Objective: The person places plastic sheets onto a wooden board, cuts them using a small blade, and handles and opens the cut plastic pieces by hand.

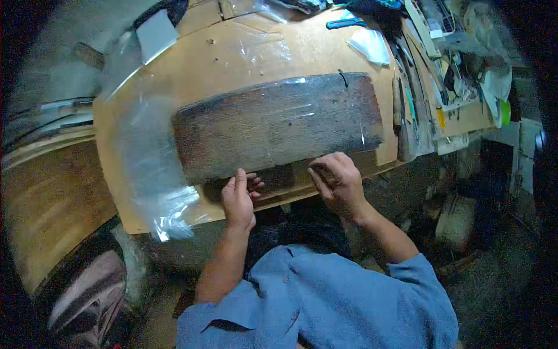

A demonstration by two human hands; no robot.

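A worn dark board (273,131), brown and grey with reddish ends, lies across the tabletop in front of me. At its near edge, left of the middle, is my left hand (238,200), its thumb raised and its fingers apart with nothing in them. My right hand (343,186) is at the same edge further right, with fingers curled toward the thumb in a pinch. Whatever may be between those fingertips is too small to make out. Clear plastic film (151,157) lies crumpled and shiny at the board's left end.
The tan tabletop (232,49) carries a blue cutter knife (346,23) and a pale plastic piece (370,46) at the back right. Tools and strips (415,87) crowd the right side. A white sheet (157,36) sits at the back left.
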